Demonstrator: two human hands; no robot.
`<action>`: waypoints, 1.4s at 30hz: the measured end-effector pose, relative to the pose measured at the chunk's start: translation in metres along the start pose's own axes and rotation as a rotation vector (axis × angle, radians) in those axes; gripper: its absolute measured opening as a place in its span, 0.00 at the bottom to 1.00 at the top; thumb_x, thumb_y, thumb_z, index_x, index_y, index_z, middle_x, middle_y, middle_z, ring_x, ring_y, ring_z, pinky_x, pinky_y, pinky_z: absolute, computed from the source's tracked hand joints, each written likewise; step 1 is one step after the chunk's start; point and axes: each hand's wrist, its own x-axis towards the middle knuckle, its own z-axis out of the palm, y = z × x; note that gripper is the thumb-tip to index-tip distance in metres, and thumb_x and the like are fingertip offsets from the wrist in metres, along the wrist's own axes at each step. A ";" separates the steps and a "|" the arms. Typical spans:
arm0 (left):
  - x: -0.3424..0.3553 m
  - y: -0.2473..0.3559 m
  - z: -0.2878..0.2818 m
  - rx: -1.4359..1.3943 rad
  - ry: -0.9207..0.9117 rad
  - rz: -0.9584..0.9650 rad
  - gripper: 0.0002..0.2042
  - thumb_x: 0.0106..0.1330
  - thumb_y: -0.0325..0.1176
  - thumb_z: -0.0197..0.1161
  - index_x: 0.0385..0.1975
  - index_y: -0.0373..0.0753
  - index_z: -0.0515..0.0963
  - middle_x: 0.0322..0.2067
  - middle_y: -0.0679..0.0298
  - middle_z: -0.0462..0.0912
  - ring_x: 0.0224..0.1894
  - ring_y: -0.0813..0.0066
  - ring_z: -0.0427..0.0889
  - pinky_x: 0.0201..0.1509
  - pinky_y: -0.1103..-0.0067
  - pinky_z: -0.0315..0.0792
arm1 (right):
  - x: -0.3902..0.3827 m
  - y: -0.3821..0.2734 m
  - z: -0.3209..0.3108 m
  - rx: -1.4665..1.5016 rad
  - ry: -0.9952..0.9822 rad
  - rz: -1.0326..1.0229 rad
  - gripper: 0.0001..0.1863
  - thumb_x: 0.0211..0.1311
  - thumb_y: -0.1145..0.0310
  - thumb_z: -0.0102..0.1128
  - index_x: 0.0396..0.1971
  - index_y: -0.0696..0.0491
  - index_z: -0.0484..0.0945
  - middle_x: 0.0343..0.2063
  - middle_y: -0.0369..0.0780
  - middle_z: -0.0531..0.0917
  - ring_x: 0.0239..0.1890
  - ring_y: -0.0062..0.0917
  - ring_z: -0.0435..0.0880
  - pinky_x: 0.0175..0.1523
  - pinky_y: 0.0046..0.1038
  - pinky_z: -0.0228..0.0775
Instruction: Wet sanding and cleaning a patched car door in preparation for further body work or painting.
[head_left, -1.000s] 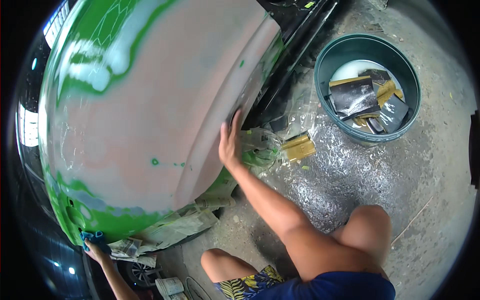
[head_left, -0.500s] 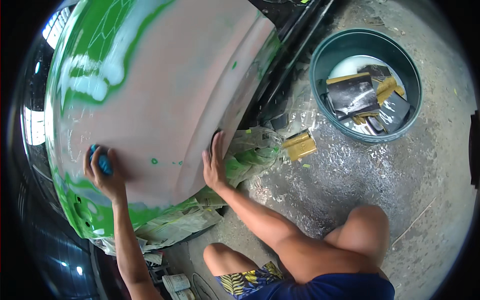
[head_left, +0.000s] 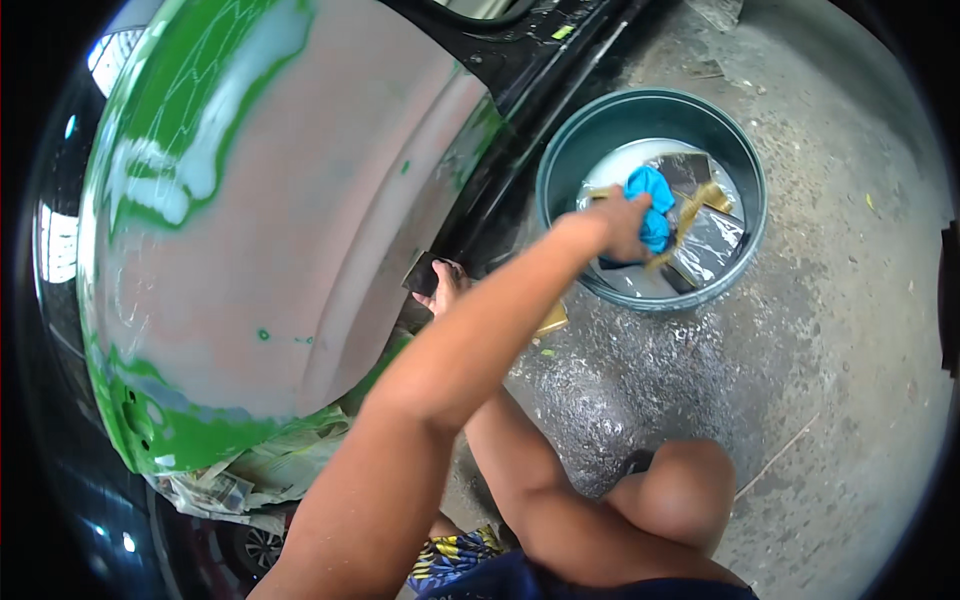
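My left arm crosses over my right one, and my left hand [head_left: 618,226] is inside the dark green bucket [head_left: 751,180], closed on a bright blue cloth [head_left: 652,190]. The cloth is at the whitish water, among soaked sandpaper pieces [head_left: 718,243] with dark faces and tan backs. Next to the lower right edge of the car panel [head_left: 300,180], my right hand [head_left: 449,287] grips a small dark sandpaper piece [head_left: 424,272]. The panel is green around a large sanded pinkish-grey area. My left forearm hides part of my right wrist.
Newspaper masking [head_left: 285,465] hangs under the panel's lower edge. A tan sandpaper piece [head_left: 553,320] lies on the wet concrete floor [head_left: 640,370], partly behind my left forearm. A black sill [head_left: 530,140] runs between panel and bucket. My bent knee [head_left: 690,490] is at the lower right.
My left hand has left the panel's lower left and carried the blue cloth across into the bucket. My right hand has turned, and its dark piece is now plainly visible. The view has shifted right.
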 end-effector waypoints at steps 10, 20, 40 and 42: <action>0.031 -0.107 0.042 -0.085 0.219 0.043 0.41 0.51 0.39 0.81 0.66 0.42 0.68 0.48 0.45 0.85 0.54 0.47 0.84 0.59 0.62 0.76 | -0.009 -0.053 0.054 0.511 0.359 0.711 0.19 0.68 0.57 0.64 0.55 0.45 0.73 0.55 0.37 0.77 0.51 0.33 0.80 0.48 0.42 0.83; -0.211 -0.115 -0.175 -0.336 0.450 -0.076 0.30 0.60 0.43 0.74 0.63 0.50 0.76 0.36 0.66 0.80 0.34 0.79 0.79 0.27 0.81 0.74 | 0.028 -0.071 -0.024 0.534 0.218 0.426 0.15 0.72 0.62 0.56 0.53 0.53 0.75 0.47 0.41 0.82 0.47 0.35 0.85 0.47 0.50 0.87; -0.475 -0.221 -0.143 1.129 0.620 -0.211 0.27 0.49 0.24 0.73 0.54 0.49 0.84 0.70 0.58 0.70 0.76 0.55 0.63 0.80 0.51 0.49 | 0.002 -0.019 0.123 -0.467 0.107 -0.537 0.40 0.81 0.57 0.42 0.77 0.66 0.37 0.77 0.63 0.37 0.81 0.55 0.36 0.82 0.47 0.31; -0.521 -0.237 -0.200 1.095 0.749 -0.255 0.28 0.54 0.25 0.74 0.58 0.43 0.81 0.70 0.54 0.68 0.74 0.47 0.64 0.76 0.55 0.59 | 0.095 -0.079 0.112 -0.406 0.243 -0.534 0.42 0.81 0.53 0.43 0.76 0.68 0.39 0.77 0.63 0.41 0.81 0.53 0.39 0.82 0.45 0.32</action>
